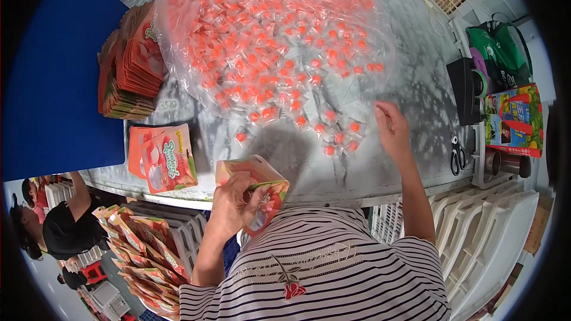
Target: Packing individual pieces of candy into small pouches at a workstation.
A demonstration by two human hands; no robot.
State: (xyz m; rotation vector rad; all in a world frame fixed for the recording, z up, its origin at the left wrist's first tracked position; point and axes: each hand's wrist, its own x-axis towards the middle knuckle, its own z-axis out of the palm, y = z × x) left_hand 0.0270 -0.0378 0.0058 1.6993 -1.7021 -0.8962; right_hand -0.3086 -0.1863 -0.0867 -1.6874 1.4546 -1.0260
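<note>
Head cam: left hand point(233, 205) grips an open pouch point(260, 185) at the table point(416, 89) edge. Right hand point(391, 126) reaches out, fingers loosely curled, can't tell if it's holding a candy point(354, 126). Looks like early days: huge candy bag point(273, 30) and stack of empties point(134, 65) left, filled pouches point(143, 255) piled lower left.

The pouch point(257, 189) at the picture's centre is orange and pale green with a red fruit print. At eleven o'clock, the stack of pouches point(132, 62) shows orange-red edges, and the flat pouches point(163, 157) at nine o'clock are orange with white lettering. The wrapped sweets point(279, 47) at twelve o'clock are orange-red inside a clear plastic bag point(178, 0) on a mottled grey table point(416, 83). A deep blue board point(53, 77) fills ten o'clock. The shirt point(333, 267) at six o'clock has black-and-white stripes with a red rose. At three o'clock lie black-handled scissors point(458, 156) and a green bag point(502, 53).
</note>
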